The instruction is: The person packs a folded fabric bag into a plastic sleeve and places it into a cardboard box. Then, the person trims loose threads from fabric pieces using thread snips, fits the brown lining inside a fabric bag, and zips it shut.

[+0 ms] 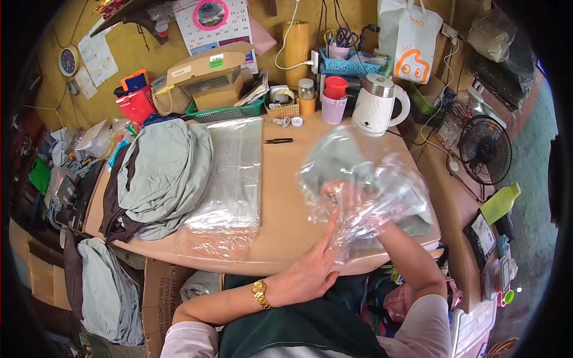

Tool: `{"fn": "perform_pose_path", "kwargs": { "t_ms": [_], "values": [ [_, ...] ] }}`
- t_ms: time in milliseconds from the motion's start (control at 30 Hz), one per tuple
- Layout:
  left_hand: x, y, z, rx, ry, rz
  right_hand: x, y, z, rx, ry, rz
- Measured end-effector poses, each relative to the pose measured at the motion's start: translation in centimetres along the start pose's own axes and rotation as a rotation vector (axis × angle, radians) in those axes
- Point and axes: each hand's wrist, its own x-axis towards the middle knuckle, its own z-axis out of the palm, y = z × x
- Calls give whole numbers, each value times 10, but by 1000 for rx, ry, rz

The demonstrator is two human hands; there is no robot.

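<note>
A clear plastic bag [391,179] lies crumpled over a pale grey-green cloth item [340,149] at the right of the table. My right hand [358,209] is under the clear plastic, against the cloth; glare and blur hide how its fingers are set. My left hand [304,274], below a gold watch, touches the near edge of the bag with its index finger stretched out and its thumb apart. Left of them, a stack of flat clear bags [233,173] lies beside a pile of pale grey-green cloth items [167,173] with dark brown parts.
A white kettle [373,110], a red cup [335,88] and a green tray [227,112] line the table's back. Dark tweezers [279,141] lie near the middle. A black fan [484,149] stands at the right. More cloth [107,286] hangs at the lower left.
</note>
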Motion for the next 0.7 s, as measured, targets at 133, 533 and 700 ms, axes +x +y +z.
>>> {"fn": "perform_pose_path", "kwargs": {
  "t_ms": [133, 533, 700],
  "values": [
    [-15, -1, -1, -30, 49, 9, 45, 18, 39, 32, 51, -139],
    [-5, 11, -148, 161, -142, 46, 73, 4, 123, -794, -55, -130],
    [143, -95, -136, 357, -157, -260, 69, -65, 105, -792, -385, -272]
  ]
}}
